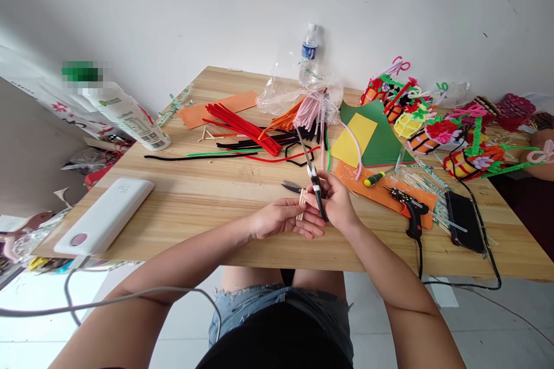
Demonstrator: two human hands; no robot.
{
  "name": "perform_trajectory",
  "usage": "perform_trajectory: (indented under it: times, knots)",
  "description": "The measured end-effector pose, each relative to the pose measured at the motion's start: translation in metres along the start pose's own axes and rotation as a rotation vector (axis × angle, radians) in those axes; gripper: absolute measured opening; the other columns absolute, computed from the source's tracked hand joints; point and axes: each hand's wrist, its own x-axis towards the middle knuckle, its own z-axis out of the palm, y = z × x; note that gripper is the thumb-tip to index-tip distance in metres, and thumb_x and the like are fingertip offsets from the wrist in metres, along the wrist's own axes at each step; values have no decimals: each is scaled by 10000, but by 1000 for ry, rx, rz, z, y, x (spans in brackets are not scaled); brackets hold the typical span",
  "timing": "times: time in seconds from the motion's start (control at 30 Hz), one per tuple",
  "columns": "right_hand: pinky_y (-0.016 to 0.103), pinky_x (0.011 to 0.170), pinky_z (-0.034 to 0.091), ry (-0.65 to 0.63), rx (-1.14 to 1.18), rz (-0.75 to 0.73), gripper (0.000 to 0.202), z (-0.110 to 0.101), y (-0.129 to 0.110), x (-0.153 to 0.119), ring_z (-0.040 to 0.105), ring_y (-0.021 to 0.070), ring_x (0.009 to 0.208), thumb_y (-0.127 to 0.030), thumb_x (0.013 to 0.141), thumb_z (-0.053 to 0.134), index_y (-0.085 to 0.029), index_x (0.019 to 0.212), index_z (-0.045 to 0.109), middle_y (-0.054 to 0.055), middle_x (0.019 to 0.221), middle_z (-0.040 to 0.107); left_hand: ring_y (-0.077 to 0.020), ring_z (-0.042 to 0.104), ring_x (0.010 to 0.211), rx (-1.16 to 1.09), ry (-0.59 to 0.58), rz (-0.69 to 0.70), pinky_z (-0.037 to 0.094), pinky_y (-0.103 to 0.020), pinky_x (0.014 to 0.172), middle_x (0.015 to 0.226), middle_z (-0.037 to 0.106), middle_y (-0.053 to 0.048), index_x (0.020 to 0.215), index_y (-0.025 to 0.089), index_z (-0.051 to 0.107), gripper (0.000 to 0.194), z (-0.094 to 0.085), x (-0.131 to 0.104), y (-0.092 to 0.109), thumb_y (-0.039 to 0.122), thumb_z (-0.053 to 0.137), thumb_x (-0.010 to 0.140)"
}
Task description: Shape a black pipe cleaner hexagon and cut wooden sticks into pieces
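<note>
Between the thumb and fingers of my left hand (277, 218) are several short pale wooden sticks (302, 205), held upright near the front of the table. My right hand (340, 203) is closed around scissors (318, 193) with black handles and white tape or marking. One metal blade points up and away from me, and the right fingertips come close to the sticks. Behind the sticks a dark pointed blade (292, 186) shows; I cannot tell whether it belongs to the same scissors. Beyond the hands lie red pipe cleaners (244, 127) and pink pipe cleaners (309, 110).
A glue gun (413, 213), a phone (465, 222) and a yellow-green screwdriver (374, 179) lie right, with a black cable. Decorated pipe-cleaner baskets (437, 132) line the far right. A water bottle (309, 55) stands behind; a white power bank (106, 213) lies left.
</note>
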Motion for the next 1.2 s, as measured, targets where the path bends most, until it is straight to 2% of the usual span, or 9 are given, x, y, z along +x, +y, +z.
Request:
perform_trajectory:
  times: [0.57, 0.8, 0.87, 0.97, 1.1, 1.2]
  knots:
    - [281, 694, 507, 1, -6, 1, 507, -1, 3, 1, 610, 127, 717, -215, 581, 779, -219, 1029, 541, -35, 764, 627, -302, 681, 957, -3, -9, 3, 487, -408, 831, 1085, 676, -215, 1067, 81, 626, 294, -1, 0, -1, 301, 504, 917]
    - [289, 695, 511, -19, -57, -44, 491, -3, 5, 3, 622, 138, 719, -297, 632, 774, -239, 1059, 538, -23, 795, 643, -285, 694, 901, 54, -19, 47, 480, -399, 804, 1044, 695, -204, 1012, 100, 618, 251, -2, 1, -1, 309, 530, 904]
    - [299, 719, 509, 16, -173, -96, 484, -13, 5, 9, 628, 148, 734, -331, 675, 748, -228, 1100, 539, -7, 815, 659, -275, 694, 892, 104, 1, 83, 478, -386, 796, 1043, 697, -200, 984, 103, 621, 245, -3, 1, 0, 318, 537, 900]
    - [309, 760, 492, 76, -527, -140, 485, -41, 1, 18, 640, 176, 798, -351, 714, 716, -193, 1143, 556, 36, 893, 689, -267, 680, 930, 166, 27, 140, 476, -369, 801, 1114, 673, -207, 976, 101, 636, 249, -3, 1, 2, 317, 543, 896]
    - [292, 766, 469, -102, -1058, 9, 370, -83, -9, 24, 656, 218, 885, -306, 729, 690, -196, 1077, 624, 69, 934, 717, -280, 639, 1045, 113, 6, 186, 470, -378, 845, 1246, 607, -205, 1037, 112, 647, 255, -5, 2, 8, 298, 547, 893]
    - [287, 769, 456, -118, -1339, 126, 334, -101, -18, 21, 652, 245, 953, -241, 756, 644, -198, 1086, 626, 103, 1008, 710, -298, 615, 1099, 32, -28, 217, 459, -400, 865, 1248, 609, -197, 1081, 129, 643, 267, -7, 2, 13, 290, 542, 894]
